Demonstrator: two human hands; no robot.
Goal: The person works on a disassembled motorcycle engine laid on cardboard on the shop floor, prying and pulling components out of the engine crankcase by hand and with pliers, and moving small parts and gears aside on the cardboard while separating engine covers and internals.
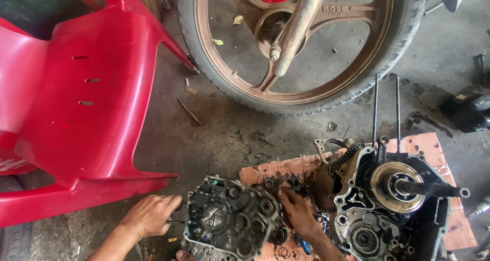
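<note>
A dirty grey engine crankcase half (229, 220) sits on the oily floor in front of me, its open side up. My left hand (150, 215) grips its left edge. My right hand (298, 212) rests at its right edge, fingers curled over small dark gear parts (293, 184) on a piece of reddish cardboard (429, 148). The other crankcase half (393, 210), with a round rotor, a protruding shaft and a chain, lies to the right on the same cardboard.
A motorcycle wheel (301, 51) with a bronze alloy rim stands at the top centre. A red plastic body panel (81, 108) fills the left side. A thin bolt (190, 113) lies on the floor; a black part (467, 113) sits at the right edge.
</note>
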